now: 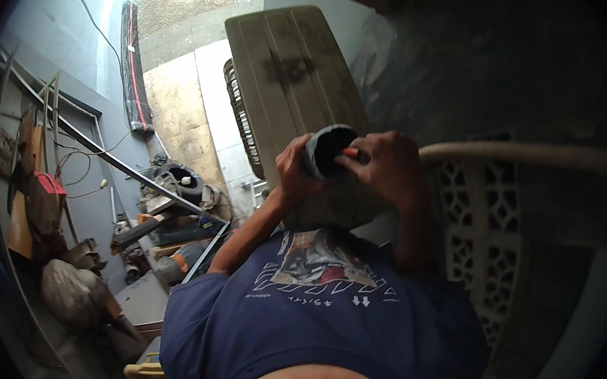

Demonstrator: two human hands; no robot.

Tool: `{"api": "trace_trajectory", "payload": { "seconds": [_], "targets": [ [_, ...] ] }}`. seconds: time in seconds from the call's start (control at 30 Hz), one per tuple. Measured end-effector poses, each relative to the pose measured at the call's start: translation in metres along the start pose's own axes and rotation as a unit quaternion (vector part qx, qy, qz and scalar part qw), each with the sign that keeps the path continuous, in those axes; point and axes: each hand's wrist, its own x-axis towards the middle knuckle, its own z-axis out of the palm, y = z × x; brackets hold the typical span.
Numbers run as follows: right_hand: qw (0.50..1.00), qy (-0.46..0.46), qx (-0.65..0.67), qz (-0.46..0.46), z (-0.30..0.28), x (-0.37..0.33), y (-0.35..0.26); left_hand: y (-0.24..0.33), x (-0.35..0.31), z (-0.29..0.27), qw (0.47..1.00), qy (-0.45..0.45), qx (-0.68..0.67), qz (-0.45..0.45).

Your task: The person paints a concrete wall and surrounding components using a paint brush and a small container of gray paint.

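My left hand [294, 168] is wrapped round the side of a short grey cylinder [313, 156], possibly a piece of pipe. Its round mouth is tilted up toward me and its inside looks dark. At the right side of that mouth, my right hand [386, 166] pinches a small orange-ended object [351, 152]; the rest of it is hidden by the fingers, so its kind cannot be told. Both hands are above a long grey-beige plastic tabletop [257, 55] with a dark smudge in its middle.
A cream plastic chair [530, 153] with a patterned lattice back stands close at my right. Along the left wall lie cluttered tools and scrap, a black tyre-like ring [187, 183], a red box [50, 185] and a stuffed bag [71, 292]. A long metal bar [122, 163] slants across there.
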Motion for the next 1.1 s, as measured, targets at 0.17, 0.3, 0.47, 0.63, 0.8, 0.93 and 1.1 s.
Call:
{"api": "trace_trajectory", "payload": {
  "seconds": [0.17, 0.3, 0.47, 0.63, 0.8, 0.93, 1.1],
  "targets": [
    [0.999, 0.027, -0.021, 0.023, 0.005, -0.005, -0.001, -0.009, 0.001, -0.001, 0.998, -0.006, 0.046, 0.035],
    [0.999, 0.013, -0.023, 0.046, 0.005, -0.006, -0.002, -0.007, 0.000, 0.003, 0.998, -0.003, 0.020, 0.053],
    [0.998, 0.062, 0.031, 0.001, -0.002, -0.015, 0.004, 0.007, 0.007, 0.001, 0.999, -0.040, 0.015, -0.002],
    [0.989, 0.116, 0.048, -0.071, -0.035, -0.057, 0.020, 0.044, 0.029, 0.021, 0.985, -0.132, -0.098, 0.058],
    [0.988, 0.135, 0.075, -0.024, -0.080, -0.115, 0.027, 0.085, 0.056, 0.064, 0.944, -0.249, -0.182, 0.120],
    [0.982, 0.156, 0.096, 0.042, -0.105, -0.165, 0.024, 0.122, 0.053, 0.093, 0.914, -0.329, -0.204, 0.123],
    [0.973, 0.205, 0.033, 0.097, -0.120, -0.216, 0.021, 0.165, 0.046, 0.123, 0.862, -0.405, -0.286, 0.107]
  ]
}}
